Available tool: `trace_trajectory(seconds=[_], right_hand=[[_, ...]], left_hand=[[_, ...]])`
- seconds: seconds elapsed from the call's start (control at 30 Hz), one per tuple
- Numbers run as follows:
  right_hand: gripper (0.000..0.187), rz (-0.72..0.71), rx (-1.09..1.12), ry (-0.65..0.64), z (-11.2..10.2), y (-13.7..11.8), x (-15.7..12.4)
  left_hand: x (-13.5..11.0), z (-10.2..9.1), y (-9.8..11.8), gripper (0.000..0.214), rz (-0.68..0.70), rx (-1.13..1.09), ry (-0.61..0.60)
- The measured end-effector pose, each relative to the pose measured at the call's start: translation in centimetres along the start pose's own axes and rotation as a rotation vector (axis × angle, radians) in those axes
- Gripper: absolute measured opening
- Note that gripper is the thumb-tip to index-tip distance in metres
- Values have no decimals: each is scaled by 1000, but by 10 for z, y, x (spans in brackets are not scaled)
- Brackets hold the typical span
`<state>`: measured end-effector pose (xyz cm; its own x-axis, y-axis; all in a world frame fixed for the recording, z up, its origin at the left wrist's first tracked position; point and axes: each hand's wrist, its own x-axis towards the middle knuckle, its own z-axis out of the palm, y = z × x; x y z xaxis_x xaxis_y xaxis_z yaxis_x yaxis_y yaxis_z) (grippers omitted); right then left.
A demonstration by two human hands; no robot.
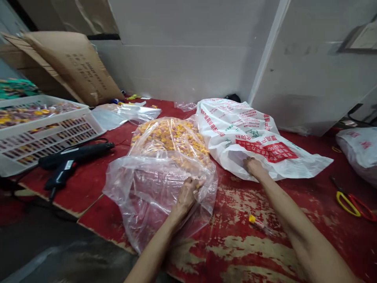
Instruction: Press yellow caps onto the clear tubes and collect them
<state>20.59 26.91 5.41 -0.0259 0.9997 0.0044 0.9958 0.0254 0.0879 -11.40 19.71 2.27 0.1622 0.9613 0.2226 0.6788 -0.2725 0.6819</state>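
1. Gripping: left hand [186,195] closed narrowly, fingers bunching the film of a clear polythene bag [153,204]. Right hand [255,167] curled narrowly on the edge of the mouth of a white printed plastic sack [235,133]; fingertips partly tucked under that edge.
2. Bag contents: many small yellow-and-orange pieces [171,137], densely packed, visible through the film. Exact form too small to tell. Bag lies on its side, filled end away from the person; slack, creased film gathers nearer the left hand.
3. Sack: lies flat beside the bag and touching it, with red lettering and a red panel, and green marks. Surface crinkled, slightly glossy.
4. Surface: red-painted board [235,251], heavily worn, with pale patches showing through. A small yellow-tipped item [256,224] lies between the forearms.
5. Left of bag: black hot glue gun [70,161] with cord; white slotted plastic crate [47,133] holding packets of similar coloured pieces; flattened clear bag [123,116].
6. Right of sack: scissors with yellow and red handles [350,204]; second white sack [361,153].
7. Room: smooth white wall panels [182,51]; brown cardboard sheet [70,67] leaning at far left.
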Motion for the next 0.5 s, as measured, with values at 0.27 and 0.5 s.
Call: trace_trajectory(seconds=[0.27, 0.5], right_hand=[[29, 34, 149, 174, -1, 7, -42], [26, -237, 703, 351, -16, -27, -162]], left_hand=[[-66, -33, 10, 23, -230, -352, 248], [-117, -26, 64, 28, -410, -942, 185]])
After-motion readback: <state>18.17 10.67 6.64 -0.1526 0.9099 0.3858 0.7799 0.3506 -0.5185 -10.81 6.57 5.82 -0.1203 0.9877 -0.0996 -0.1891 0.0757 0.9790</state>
